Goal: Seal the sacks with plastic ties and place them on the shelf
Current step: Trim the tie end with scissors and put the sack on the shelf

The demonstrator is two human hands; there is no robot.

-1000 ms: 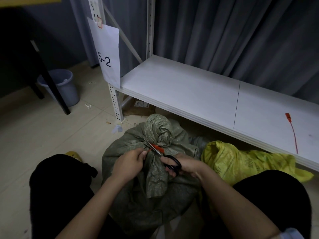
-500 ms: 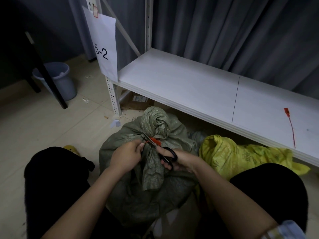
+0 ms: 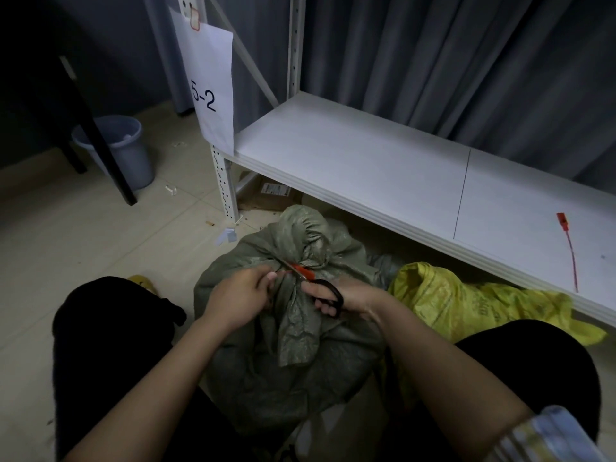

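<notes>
Head view: green sack (image 3: 293, 348) on floor between knees, below shelf (image 3: 366, 168) front edge. Left hand (image 3: 238, 296) pinching red tie (image 3: 301, 271) tail taut at neck; right hand (image 3: 336, 296) gripping scissors (image 3: 328, 291), likely trimming excess. Spare tie (image 3: 569, 250) near shelf's right end.

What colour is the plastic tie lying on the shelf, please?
Red; the plastic tie shows on the white shelf in the head view.

A sack (image 3: 266, 345) sits under both hands; another sack (image 3: 466, 305) lies right of the right hand (image 3: 336, 295), the shelf (image 3: 366, 161) beyond, a tie (image 3: 570, 251) on it.
</notes>
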